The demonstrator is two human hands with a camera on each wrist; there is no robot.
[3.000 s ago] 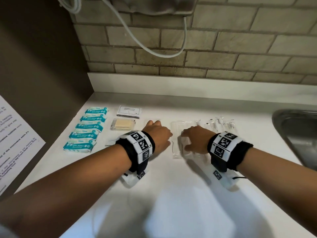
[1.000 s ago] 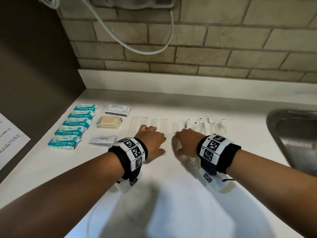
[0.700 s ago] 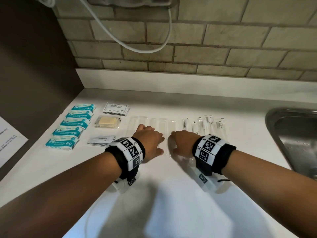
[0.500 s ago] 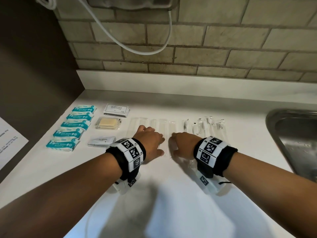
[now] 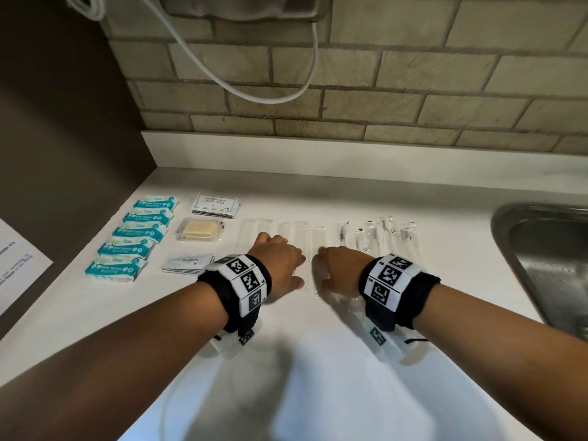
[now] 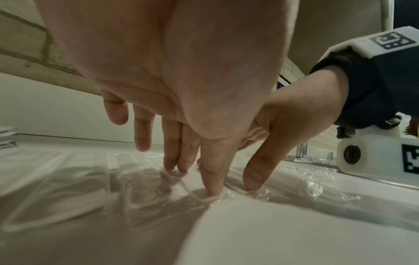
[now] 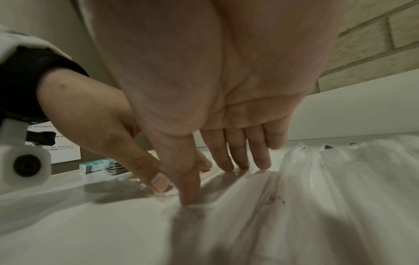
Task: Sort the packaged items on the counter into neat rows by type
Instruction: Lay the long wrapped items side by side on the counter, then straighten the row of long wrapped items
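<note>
Long clear plastic packets [image 5: 301, 237] lie side by side in a row at the middle of the white counter [image 5: 318, 361]. My left hand [image 5: 280, 268] rests on them with straight fingers, fingertips [image 6: 213, 190] pressing the wrap. My right hand [image 5: 337, 268] lies just to its right, its fingertips [image 7: 188, 199] pressing a neighbouring clear packet [image 7: 317, 188]. Neither hand grips anything. More clear packets with dark-tipped items [image 5: 375, 237] continue the row to the right.
At the left lies a column of several teal wipe packs [image 5: 133, 237], then shampoo sachets [image 5: 216, 205], a yellow soap in a clear wrap [image 5: 199, 230] and toothpaste sachets [image 5: 187, 263]. A steel sink [image 5: 547, 265] is at the right; a brick wall [image 5: 350, 90] with a white cable behind.
Both hands have drawn closer together over the clear packets, the right hand sliding left toward the left hand. The packets now lie straighter in their row.
</note>
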